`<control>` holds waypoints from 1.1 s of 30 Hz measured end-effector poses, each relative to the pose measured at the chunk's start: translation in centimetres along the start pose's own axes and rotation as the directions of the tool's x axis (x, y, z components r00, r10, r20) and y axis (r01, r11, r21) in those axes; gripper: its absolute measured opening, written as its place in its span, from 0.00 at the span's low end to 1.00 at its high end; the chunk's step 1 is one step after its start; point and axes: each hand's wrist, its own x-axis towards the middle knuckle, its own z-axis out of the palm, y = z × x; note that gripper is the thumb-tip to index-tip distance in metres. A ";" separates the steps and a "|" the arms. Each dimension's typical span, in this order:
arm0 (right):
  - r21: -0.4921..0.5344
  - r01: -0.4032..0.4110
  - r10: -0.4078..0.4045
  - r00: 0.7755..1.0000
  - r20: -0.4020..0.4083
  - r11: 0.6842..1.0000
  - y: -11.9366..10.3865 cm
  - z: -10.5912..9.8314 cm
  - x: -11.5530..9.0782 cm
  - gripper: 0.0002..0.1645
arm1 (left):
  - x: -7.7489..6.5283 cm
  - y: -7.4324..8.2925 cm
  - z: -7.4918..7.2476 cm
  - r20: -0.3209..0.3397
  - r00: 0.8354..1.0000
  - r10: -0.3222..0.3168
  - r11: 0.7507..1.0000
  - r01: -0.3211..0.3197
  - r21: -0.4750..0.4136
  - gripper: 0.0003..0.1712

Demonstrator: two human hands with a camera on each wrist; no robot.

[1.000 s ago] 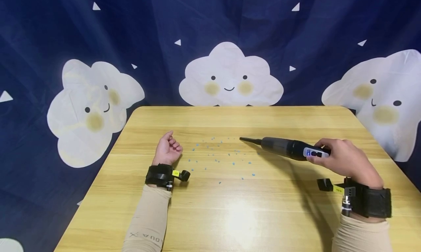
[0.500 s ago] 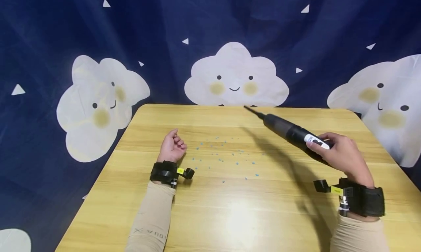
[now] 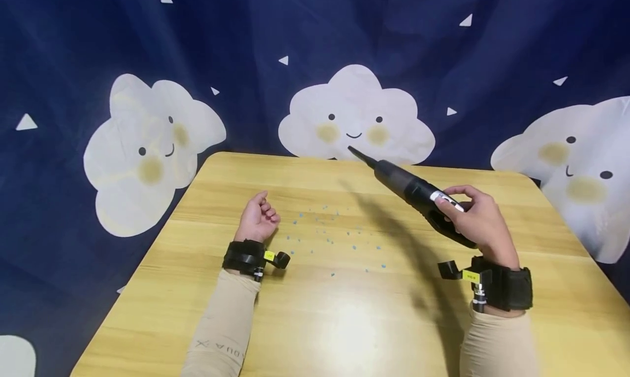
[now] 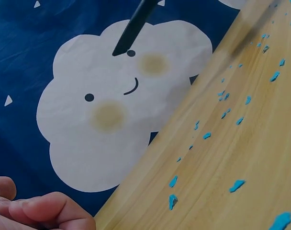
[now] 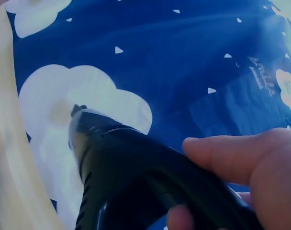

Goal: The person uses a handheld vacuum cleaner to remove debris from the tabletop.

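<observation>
Black plastic, by its look, makes up the vacuum (image 3: pixel 417 193), held clear of the table (image 3: pixel 295 311) with its slim nozzle (image 3: pixel 363 157) tilted upward and away toward the backdrop (image 3: pixel 315 27); its shadow (image 3: pixel 410 243) lies on the tabletop, apart from it. The right hand (image 3: pixel 478 218) grips the handle (image 3: pixel 451 231): in the head view the thumb lies at the pale panel (image 3: pixel 439 197) and another finger reaches over the far side, while in the right wrist view one fingertip shows inside the handle's opening. The remaining fingers are hidden, and their exact hold cannot be told. The left hand (image 3: pixel 257 220), just left of the blue bits (image 3: pixel 354 248), holds nothing; its fingers are loosely curled. Whether it touches the table cannot be confirmed. Assessment of handling: the vacuum appears rigid and smooth, probably of moderate weight, with much of its length forward of the grip, so the front would likely droop if the wrist relaxed. Slip is judged a small risk with a finger through the handle. The handle is the sound place to take hold; the nozzle, long and thin, is judged the weakest part and should bear no load. The bits look small and very light, lying scattered; they would probably shift at a touch or a draught.
</observation>
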 end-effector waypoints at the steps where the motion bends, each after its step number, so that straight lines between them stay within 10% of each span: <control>1: -0.031 0.012 -0.012 1.000 -0.003 0.999 -0.1 0.0 0.1 0.32 | 0.0 0.0 0.0 -0.003 1.000 -0.001 1.000 0.001 0.002 0.19; 12: -0.286 0.146 -0.126 0.988 0.088 0.947 0.1 -2.4 -0.2 0.27 | 0.3 -0.4 0.5 -0.001 1.000 0.016 0.999 -0.016 0.044 0.17; 33: -0.378 0.173 -0.077 0.964 0.256 0.909 0.6 -4.5 -1.7 0.28 | 0.3 -0.8 0.3 -0.017 1.000 0.000 0.998 0.001 0.056 0.18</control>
